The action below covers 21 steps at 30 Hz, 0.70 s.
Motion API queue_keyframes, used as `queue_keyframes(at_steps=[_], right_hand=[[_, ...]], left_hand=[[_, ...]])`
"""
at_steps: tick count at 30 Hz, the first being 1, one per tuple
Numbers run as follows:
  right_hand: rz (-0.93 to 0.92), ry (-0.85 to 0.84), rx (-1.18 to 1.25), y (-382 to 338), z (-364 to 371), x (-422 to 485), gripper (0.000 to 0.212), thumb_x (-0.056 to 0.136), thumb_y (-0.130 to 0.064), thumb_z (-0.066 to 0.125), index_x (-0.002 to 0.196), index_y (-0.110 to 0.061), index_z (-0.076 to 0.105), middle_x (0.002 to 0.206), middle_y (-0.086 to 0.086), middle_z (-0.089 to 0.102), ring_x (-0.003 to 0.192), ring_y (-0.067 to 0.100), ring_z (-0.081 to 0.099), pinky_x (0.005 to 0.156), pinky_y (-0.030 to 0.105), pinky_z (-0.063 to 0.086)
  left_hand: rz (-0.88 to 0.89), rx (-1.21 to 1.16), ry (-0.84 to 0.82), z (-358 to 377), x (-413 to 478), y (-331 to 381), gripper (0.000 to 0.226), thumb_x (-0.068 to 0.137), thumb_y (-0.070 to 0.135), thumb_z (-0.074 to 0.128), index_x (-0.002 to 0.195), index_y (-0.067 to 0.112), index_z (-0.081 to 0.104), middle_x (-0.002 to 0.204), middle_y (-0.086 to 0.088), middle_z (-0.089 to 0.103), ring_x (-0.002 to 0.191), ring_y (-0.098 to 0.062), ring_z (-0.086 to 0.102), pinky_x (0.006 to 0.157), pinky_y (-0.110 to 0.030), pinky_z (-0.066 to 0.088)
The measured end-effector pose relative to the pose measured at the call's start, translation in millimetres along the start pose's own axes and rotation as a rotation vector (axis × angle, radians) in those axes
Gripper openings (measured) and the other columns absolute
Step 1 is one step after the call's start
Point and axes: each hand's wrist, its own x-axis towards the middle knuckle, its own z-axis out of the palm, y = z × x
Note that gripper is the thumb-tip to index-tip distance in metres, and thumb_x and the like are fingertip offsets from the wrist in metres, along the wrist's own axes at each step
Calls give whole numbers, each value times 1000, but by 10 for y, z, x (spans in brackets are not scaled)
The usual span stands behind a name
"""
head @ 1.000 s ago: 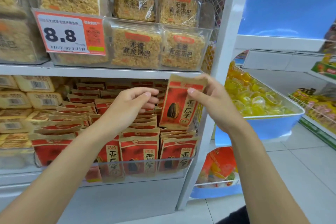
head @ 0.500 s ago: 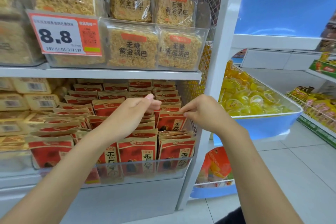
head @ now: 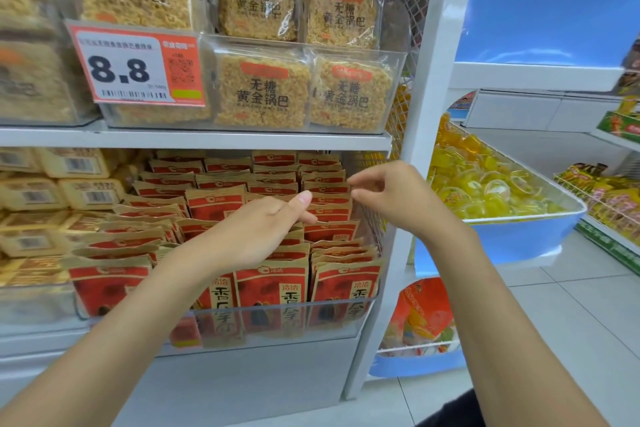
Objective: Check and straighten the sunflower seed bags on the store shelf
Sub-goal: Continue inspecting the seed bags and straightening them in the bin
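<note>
left hand, fingers straight, presses into red-and-tan paper sunflower seed bags on a white shelf, likely levelling rows; right hand hovers loosely curled, empty.

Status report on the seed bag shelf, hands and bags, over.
Left hand empty, fingers straight at middle-row bag tops. Right hand empty, loosely curled at right row. Sunflower seed bags standing in rows. Nothing blocking.
</note>
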Motion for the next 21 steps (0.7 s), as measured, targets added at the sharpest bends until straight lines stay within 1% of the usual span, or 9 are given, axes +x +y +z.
queue_keyframes(at_steps=[3,5,7,9,11,15,17,19,21], right_hand=[[30,-67,-171,10,178,75,34,87,-25,71,121,-25,68,102,-8,71,92,9,62,87,32,52],[30,-29,-217,19,245,92,27,87,-25,70,114,-27,70,90,-11,68,87,10,61,77,30,50],[-4,12,-276,25,248,101,18,88,-25,70,105,-28,70,83,-14,65,85,11,61,70,25,41],[-20,1,-299,34,253,105,14,88,-25,68,102,-27,71,84,-13,65,85,11,61,69,25,40],[-34,16,-277,55,265,99,11,89,-24,66,96,-27,74,89,-9,68,89,12,60,74,28,46],[-160,293,-169,-58,80,22,11,93,-19,60,97,-22,70,94,-8,66,92,15,60,81,33,50],[-221,406,-35,-205,-121,-80,9,95,-15,57,100,-19,63,92,-10,61,89,11,59,80,27,47],[-302,528,104,-355,-291,-193,9,96,-11,55,101,-17,60,89,-11,61,86,8,60,79,24,48],[-367,700,255,-492,-384,-267,14,96,-6,53,98,-19,56,85,-14,58,80,1,58,74,18,48]], left_hand=[[-13,13,-24,-8,-23,-9,71,91,68,9,125,39,63,150,10,46,142,-8,35,117,-33,20],[-6,45,-25,5,-46,-8,73,88,69,6,128,41,61,149,11,47,142,-9,34,122,-42,16],[3,98,-20,26,-56,-1,74,87,69,4,130,42,58,149,11,47,143,-10,33,122,-46,14],[10,135,-15,37,-55,-5,74,87,68,3,132,43,57,150,11,46,144,-10,31,122,-46,13],[29,149,-14,41,-54,-16,76,86,68,1,133,44,56,149,12,47,144,-9,30,122,-45,12],[48,161,-18,45,-54,-20,72,90,65,4,134,40,56,146,14,49,141,-6,35,121,-40,10],[71,13,23,21,-70,-20,66,95,62,11,131,36,60,140,15,55,132,0,45,119,-35,22],[114,-189,173,-34,-90,-17,53,101,52,21,123,32,65,125,17,65,115,7,55,110,-29,37],[133,-330,405,-127,-97,-23,40,106,37,30,113,27,68,109,12,70,103,1,63,101,-33,47]])
